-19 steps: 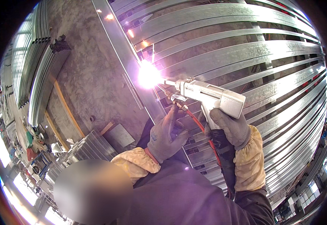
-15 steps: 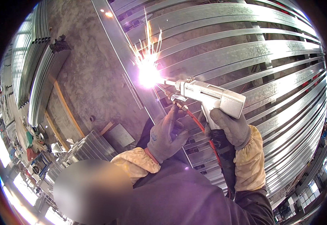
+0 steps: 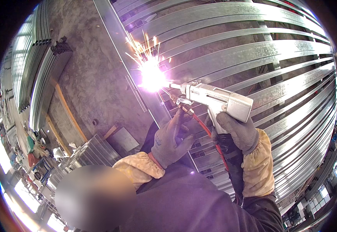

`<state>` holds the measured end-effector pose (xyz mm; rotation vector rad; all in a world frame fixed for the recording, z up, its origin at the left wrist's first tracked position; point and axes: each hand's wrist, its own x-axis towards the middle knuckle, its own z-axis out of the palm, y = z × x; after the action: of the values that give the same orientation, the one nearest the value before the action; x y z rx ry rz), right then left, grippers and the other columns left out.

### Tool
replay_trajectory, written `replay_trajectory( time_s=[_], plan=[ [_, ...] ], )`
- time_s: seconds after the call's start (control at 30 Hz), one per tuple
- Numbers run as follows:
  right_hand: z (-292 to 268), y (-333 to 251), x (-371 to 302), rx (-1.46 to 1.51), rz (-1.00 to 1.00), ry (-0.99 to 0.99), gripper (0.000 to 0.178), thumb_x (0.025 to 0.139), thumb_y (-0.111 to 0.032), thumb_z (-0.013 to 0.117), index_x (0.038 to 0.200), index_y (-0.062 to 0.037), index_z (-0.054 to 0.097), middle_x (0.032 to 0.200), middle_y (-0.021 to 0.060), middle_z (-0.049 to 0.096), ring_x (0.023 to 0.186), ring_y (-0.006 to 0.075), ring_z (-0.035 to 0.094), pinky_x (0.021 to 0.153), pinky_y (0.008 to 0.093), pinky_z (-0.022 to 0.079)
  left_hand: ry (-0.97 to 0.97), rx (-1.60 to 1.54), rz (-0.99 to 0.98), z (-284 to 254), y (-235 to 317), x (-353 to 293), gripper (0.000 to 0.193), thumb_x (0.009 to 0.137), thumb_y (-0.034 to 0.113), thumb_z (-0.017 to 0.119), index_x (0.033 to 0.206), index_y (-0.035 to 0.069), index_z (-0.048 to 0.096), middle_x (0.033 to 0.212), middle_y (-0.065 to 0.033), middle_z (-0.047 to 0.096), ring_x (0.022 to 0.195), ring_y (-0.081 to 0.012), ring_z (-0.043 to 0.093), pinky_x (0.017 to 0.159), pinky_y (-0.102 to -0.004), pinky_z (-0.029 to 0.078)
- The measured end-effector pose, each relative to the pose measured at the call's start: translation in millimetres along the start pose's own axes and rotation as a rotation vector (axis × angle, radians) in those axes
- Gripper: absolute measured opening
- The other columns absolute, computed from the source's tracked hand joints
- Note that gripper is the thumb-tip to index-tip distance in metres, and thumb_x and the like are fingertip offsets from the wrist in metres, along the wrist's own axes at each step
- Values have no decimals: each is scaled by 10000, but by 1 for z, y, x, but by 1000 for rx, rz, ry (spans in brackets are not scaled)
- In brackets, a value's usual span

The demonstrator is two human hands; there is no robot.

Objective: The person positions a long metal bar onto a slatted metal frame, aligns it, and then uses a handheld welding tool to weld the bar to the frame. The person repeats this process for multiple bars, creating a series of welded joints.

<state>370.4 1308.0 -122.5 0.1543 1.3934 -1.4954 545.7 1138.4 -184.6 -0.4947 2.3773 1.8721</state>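
A silver pistol-shaped welding gun [image 3: 215, 96] points left, with my gloved right hand [image 3: 239, 131] closed round its grip. Bright white glare [image 3: 153, 76] and orange sparks [image 3: 143, 50] burst at its nozzle and hide the contact spot on the long steel rail [image 3: 116, 36]. My gloved left hand [image 3: 170, 142] is raised below the nozzle, its fingertips closed at the metal wire-feed tube [image 3: 184, 108] under the gun. From this tube a red hose [image 3: 208, 130] runs down past my right hand. Yellowish cuffs cover both wrists.
Parallel galvanized steel bars [image 3: 253, 50] stretch from the rail to the right, with gaps between them. Curved-looking bundles of steel profiles [image 3: 46, 77] lie at the left beside wooden strips [image 3: 70, 112]. A stack of metal pieces [image 3: 97, 152] and a flat plate [image 3: 125, 139] rest on the concrete floor.
The sparks are shorter and fan more to the left than before. The rail and bars have shifted slightly upward in view. Both hands and the welding gun stay almost in place.
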Motion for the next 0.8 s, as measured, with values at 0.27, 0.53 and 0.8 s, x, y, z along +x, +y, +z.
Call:
replay_trajectory(
  time_s=[0.27, 0.53, 0.8],
  plan=[
    [1, -3, -3, 20, -7, -27, 459, 986, -82, 683, 1409, 8, 531, 1085, 85, 680, 884, 122, 664, 718, 282, 583, -2, 54, 52, -2, 2, 0, 977, 794, 107, 757, 1617, 18, 238, 1309, -140, 668, 914, -212, 710, 771, -337, 581],
    [0, -6, -7, 61, 34, -47, 464, 991, -90, 680, 1417, 6, 523, 1087, 87, 682, 870, 125, 667, 709, 285, 584, -27, 54, 17, -3, 2, -4, 982, 798, 126, 760, 1620, 15, 233, 1321, -147, 658, 934, -218, 703, 792, -354, 574],
    [2, -10, -10, 44, 45, -33, 459, 990, -100, 683, 1408, 8, 526, 1106, 95, 686, 860, 134, 678, 695, 284, 590, 10, 75, 110, 1, -2, -5, 969, 801, 138, 762, 1609, -7, 247, 1314, -147, 656, 944, -232, 702, 819, -360, 570]
  ],
)
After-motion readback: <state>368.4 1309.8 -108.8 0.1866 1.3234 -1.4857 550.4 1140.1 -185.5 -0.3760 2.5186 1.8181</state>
